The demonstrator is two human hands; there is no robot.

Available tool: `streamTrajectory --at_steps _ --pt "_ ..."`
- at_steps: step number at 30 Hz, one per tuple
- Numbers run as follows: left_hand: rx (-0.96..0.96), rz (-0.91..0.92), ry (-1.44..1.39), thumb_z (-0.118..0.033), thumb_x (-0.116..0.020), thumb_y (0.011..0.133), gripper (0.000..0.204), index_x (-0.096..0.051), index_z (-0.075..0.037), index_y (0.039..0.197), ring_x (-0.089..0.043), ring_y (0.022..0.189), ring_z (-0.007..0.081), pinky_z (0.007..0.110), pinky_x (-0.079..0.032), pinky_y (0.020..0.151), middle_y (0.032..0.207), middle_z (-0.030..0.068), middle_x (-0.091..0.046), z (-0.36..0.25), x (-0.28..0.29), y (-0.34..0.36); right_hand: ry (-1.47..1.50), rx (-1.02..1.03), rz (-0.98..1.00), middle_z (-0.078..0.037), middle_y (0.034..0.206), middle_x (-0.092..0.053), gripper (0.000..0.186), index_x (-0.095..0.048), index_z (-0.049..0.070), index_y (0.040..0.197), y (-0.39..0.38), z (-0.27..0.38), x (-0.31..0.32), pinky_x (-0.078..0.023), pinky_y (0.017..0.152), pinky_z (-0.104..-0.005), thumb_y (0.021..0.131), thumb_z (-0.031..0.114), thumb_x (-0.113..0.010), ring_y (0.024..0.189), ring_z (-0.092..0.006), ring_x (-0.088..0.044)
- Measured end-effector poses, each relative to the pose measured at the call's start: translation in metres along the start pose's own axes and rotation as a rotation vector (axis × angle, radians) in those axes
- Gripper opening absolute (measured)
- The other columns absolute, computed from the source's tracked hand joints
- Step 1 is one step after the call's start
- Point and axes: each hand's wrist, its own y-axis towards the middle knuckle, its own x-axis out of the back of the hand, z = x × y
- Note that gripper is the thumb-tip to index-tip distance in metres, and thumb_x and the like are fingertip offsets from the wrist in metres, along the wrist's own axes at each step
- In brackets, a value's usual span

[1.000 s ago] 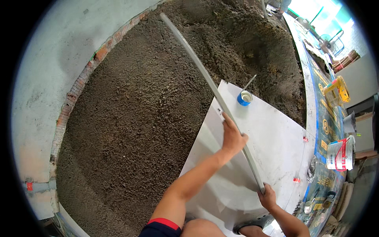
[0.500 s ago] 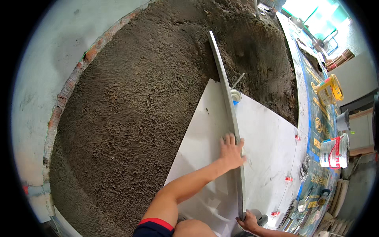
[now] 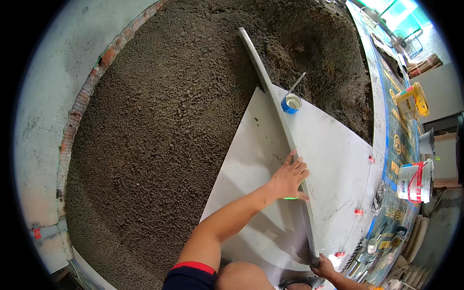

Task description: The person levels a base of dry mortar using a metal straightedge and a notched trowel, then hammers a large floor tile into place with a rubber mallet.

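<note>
A long grey metal straightedge [image 3: 271, 92] slants from the rough dark mortar bed [image 3: 159, 135] across a large pale tile [image 3: 333, 159]. My left hand [image 3: 289, 179] lies over its middle, fingers bent across the bar and thumb on the near side. My right hand [image 3: 325, 267] grips its near end at the lower edge; part of those fingers is hidden behind the bar. Close to the bar's right side, on the tile's far corner, stands a small blue-and-white cup [image 3: 291, 103] with a thin stick in it.
A brick-edged wall [image 3: 79, 104] curves along the left. Red tile clips [image 3: 358, 211] line the seam at right. Beyond lie printed floor sheeting [image 3: 394, 166], a yellow bucket [image 3: 412, 102], a white bucket [image 3: 414, 182] and a grey bucket [image 3: 427, 142]. A fan [image 3: 400, 39] stands farther back.
The straightedge has swung, its far end going left and its near end right, away from the cup. My left hand's spread fingers have settled across the bar. My right hand still holds the end.
</note>
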Motion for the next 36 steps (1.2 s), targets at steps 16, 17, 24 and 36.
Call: streamTrajectory --at_steps 16,17,24,36 --pt "0.014 -0.157 0.139 -0.053 -0.087 0.049 0.072 -0.061 -0.010 0.101 -0.054 0.109 0.0239 0.048 -0.020 0.119 0.101 0.0043 -0.062 0.098 0.011 0.015 -0.146 0.093 -0.159 -0.019 0.105 -0.061 0.025 -0.061 0.008 0.096 0.081 0.032 0.062 -0.053 0.073 -0.0496 0.074 0.017 -0.069 0.082 -0.0429 -0.062" --pt "0.044 -0.135 0.101 -0.052 -0.087 0.048 0.073 -0.061 -0.010 0.102 -0.054 0.109 0.0245 0.047 -0.020 0.119 0.101 0.0045 -0.061 0.092 0.012 0.006 -0.150 0.093 -0.162 -0.019 0.105 -0.061 0.025 -0.061 0.008 0.096 0.080 0.029 0.065 -0.053 0.073 -0.0496 0.074 0.017 -0.069 0.082 -0.0429 -0.062" --pt "0.183 -0.192 -0.097 -0.045 -0.087 0.049 0.068 -0.059 -0.009 0.100 -0.053 0.108 0.0261 0.048 -0.021 0.118 0.098 0.0061 -0.058 0.043 0.013 -0.055 -0.274 0.146 -0.094 -0.015 0.111 -0.062 0.032 -0.062 0.009 0.103 0.062 -0.005 0.058 -0.055 0.072 -0.0477 0.072 0.013 -0.070 0.083 -0.0398 -0.064" --pt "0.350 -0.224 -0.098 -0.019 -0.073 0.072 0.033 -0.059 -0.010 0.099 -0.053 0.104 0.0245 0.045 -0.026 0.112 0.098 0.0050 -0.057 -0.061 -0.027 -0.155 -0.388 0.250 -0.036 -0.016 0.114 -0.058 0.047 -0.059 0.006 0.110 0.033 -0.085 0.051 -0.056 0.071 -0.0448 0.064 0.007 -0.069 0.085 -0.0396 -0.064"
